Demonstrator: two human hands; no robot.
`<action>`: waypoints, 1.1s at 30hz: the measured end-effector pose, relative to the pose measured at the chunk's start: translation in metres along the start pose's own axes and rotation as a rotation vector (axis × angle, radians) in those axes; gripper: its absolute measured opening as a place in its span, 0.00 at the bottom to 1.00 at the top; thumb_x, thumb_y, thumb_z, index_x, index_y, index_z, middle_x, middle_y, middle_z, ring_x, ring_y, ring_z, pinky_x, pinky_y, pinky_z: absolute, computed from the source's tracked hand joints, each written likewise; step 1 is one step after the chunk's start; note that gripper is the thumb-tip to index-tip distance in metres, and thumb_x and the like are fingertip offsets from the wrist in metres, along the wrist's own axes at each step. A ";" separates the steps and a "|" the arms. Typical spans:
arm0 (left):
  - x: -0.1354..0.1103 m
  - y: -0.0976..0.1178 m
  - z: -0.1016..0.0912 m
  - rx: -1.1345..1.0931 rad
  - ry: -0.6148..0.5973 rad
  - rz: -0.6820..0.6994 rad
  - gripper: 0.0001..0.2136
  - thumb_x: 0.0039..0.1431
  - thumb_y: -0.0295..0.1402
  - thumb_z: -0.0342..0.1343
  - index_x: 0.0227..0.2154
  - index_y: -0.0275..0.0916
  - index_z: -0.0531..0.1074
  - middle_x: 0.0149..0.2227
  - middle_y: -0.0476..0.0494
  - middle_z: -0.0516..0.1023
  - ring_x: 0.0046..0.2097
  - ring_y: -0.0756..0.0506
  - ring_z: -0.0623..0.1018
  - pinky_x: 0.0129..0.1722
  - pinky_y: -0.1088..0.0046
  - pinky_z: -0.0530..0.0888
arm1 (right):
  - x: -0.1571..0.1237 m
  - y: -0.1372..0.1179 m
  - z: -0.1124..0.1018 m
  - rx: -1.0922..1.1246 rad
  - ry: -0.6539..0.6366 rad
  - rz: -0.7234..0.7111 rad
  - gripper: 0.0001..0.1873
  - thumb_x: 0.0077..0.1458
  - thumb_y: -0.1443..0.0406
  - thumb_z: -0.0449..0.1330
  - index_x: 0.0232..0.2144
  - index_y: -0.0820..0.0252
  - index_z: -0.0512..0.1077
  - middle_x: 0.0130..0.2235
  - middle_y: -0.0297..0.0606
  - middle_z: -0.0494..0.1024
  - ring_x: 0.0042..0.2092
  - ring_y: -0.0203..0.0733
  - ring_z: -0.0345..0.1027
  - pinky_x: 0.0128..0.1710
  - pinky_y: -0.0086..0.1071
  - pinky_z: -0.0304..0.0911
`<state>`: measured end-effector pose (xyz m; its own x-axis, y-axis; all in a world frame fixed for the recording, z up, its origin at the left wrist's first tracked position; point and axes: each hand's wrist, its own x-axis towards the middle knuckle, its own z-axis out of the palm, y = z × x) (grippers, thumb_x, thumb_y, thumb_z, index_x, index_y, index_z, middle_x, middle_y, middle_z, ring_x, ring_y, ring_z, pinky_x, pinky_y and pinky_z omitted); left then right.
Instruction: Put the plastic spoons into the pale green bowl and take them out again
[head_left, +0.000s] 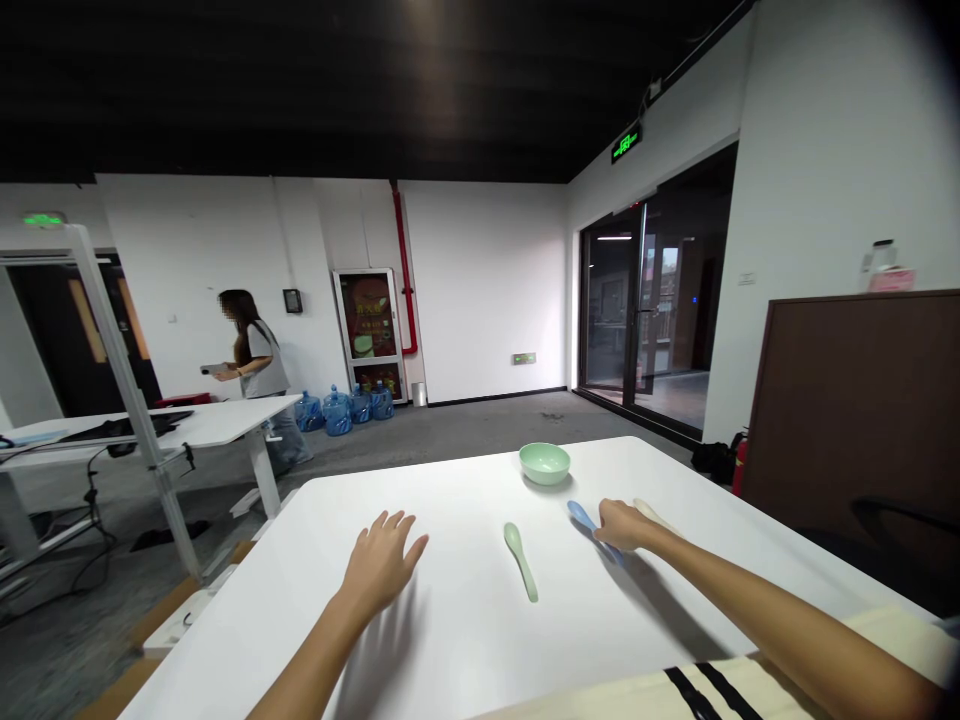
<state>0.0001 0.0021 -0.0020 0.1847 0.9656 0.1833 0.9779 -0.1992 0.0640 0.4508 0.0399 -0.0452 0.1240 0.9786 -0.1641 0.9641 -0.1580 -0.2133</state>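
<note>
My right hand [624, 525] is closed around the handle of a blue spoon [580, 514], whose bowl sticks out to the left just above the white table [465, 650]. A cream spoon [649, 511] lies right behind that hand. A green spoon [520, 559] lies on the table between my hands. A pale green bowl [544, 462] stands further back, near the table's far edge. My left hand [380, 562] rests flat on the table with fingers spread, holding nothing.
A person [259, 375] stands at the back left beside another white table [217, 420]. Several blue water jugs [337, 410] sit by the far wall. A dark brown panel [855, 400] stands at the right, and a metal frame post [127, 390] at the left.
</note>
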 end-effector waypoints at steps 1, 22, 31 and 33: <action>0.000 0.000 0.000 0.001 -0.002 0.001 0.28 0.73 0.48 0.41 0.66 0.40 0.69 0.70 0.37 0.69 0.74 0.31 0.62 0.69 0.48 0.64 | 0.000 0.000 0.003 0.010 -0.003 0.000 0.06 0.52 0.65 0.64 0.26 0.62 0.74 0.35 0.47 0.82 0.36 0.47 0.78 0.34 0.33 0.60; 0.001 -0.001 0.002 0.008 -0.003 0.003 0.28 0.73 0.47 0.41 0.66 0.39 0.69 0.70 0.37 0.69 0.74 0.30 0.62 0.69 0.48 0.64 | 0.000 0.002 0.013 -0.017 0.042 0.004 0.12 0.56 0.59 0.64 0.30 0.63 0.75 0.39 0.51 0.82 0.39 0.51 0.77 0.34 0.35 0.58; -0.001 0.002 -0.003 0.014 -0.008 0.003 0.28 0.73 0.47 0.41 0.67 0.39 0.68 0.71 0.36 0.68 0.74 0.30 0.61 0.69 0.46 0.63 | 0.000 -0.011 -0.032 0.063 0.298 -0.055 0.29 0.67 0.49 0.53 0.55 0.65 0.75 0.56 0.57 0.80 0.56 0.57 0.74 0.49 0.39 0.64; 0.000 0.001 -0.002 0.014 -0.002 0.001 0.28 0.73 0.47 0.41 0.67 0.38 0.68 0.71 0.36 0.68 0.74 0.30 0.61 0.69 0.45 0.63 | -0.004 -0.013 -0.036 0.067 0.358 -0.101 0.34 0.69 0.49 0.51 0.64 0.67 0.69 0.65 0.59 0.72 0.63 0.59 0.68 0.57 0.42 0.63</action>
<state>0.0009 0.0015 0.0000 0.1855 0.9658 0.1812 0.9790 -0.1975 0.0501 0.4461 0.0427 -0.0066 0.1147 0.9720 0.2051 0.9596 -0.0550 -0.2759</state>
